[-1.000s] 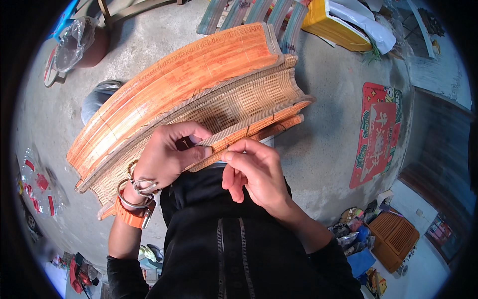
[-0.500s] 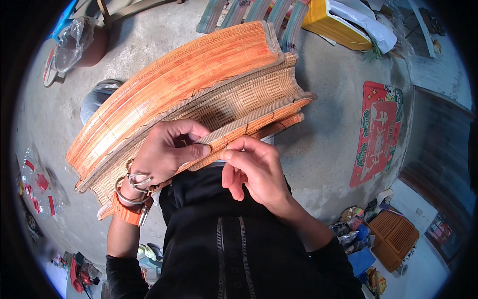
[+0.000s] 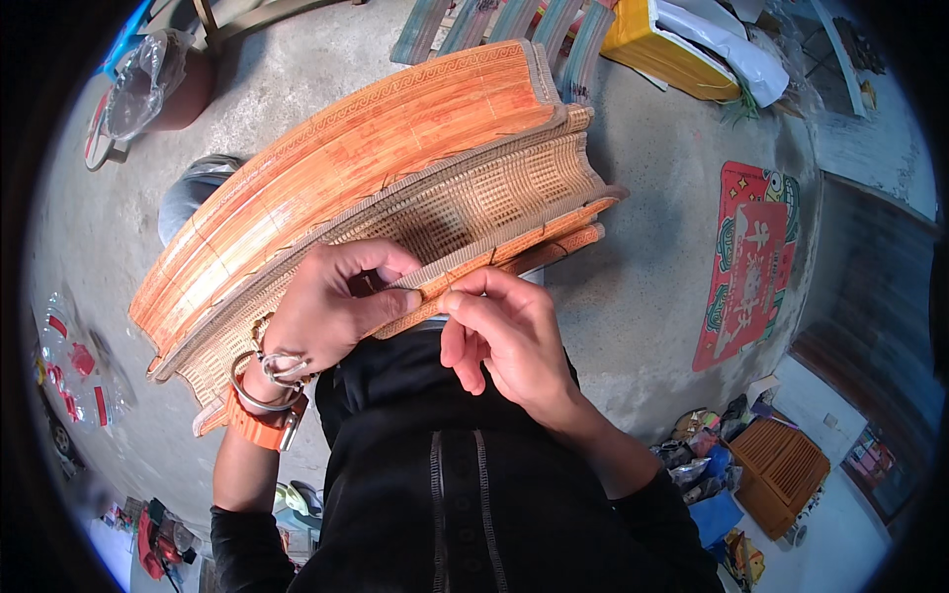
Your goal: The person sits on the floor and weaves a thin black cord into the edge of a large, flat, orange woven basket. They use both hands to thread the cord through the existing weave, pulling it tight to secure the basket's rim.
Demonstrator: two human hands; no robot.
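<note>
A folded bamboo mat (image 3: pixel 346 148), orange-brown with a patterned border and grey-brown cloth edging, lies across my lap. Its woven tan underside shows between the folds. My left hand (image 3: pixel 331 296), with bangles and an orange-strapped watch at the wrist, pinches the nearest edge between thumb and forefinger. Just right of it, my right hand (image 3: pixel 509 331) has its thumb and forefinger closed together against the same edge, the other fingers curled. What those fingertips hold is too small to make out. Short dark threads stand along the mat's edges.
Ahead are a slatted grey-green bench (image 3: pixel 494 30) and a yellow box (image 3: pixel 672 49). A bucket with a plastic liner (image 3: pixel 158 89) stands far left. Plastic bottles (image 3: pixel 79 361) lie left. At right are a red floor mat (image 3: pixel 751 267) and a brown slatted wooden piece (image 3: pixel 779 474).
Both hands stay at nearly the same place on the mat's edge. My left hand has shifted very slightly; the mat looks unmoved.
</note>
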